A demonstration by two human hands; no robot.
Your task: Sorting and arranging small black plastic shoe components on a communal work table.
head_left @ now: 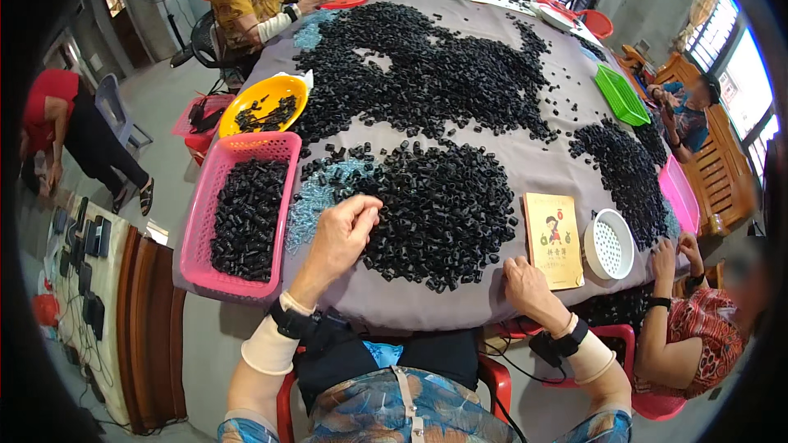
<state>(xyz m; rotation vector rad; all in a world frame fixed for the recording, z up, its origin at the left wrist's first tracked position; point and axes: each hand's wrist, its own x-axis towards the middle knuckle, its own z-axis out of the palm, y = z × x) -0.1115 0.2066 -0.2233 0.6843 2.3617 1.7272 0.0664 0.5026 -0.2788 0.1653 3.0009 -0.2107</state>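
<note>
My left hand hovers at the left edge of a heap of small black plastic tube-like pieces, its fingers pinched together. Whatever sits between those fingertips is too small to make out. Just left of it lie clear bluish plastic pieces, beside a pink basket full of black parts. On the table's near side, my right hand rests with curled fingers by the lower left corner of a yellowish booklet; what it holds, if anything, is hidden. Both wrists wear black bands over pale sleeves.
Right of the booklet stands a white perforated bowl. A yellow plate with black parts sits beyond the pink basket. Larger black heaps cover the far table. A green basket lies right. Several people work around the table.
</note>
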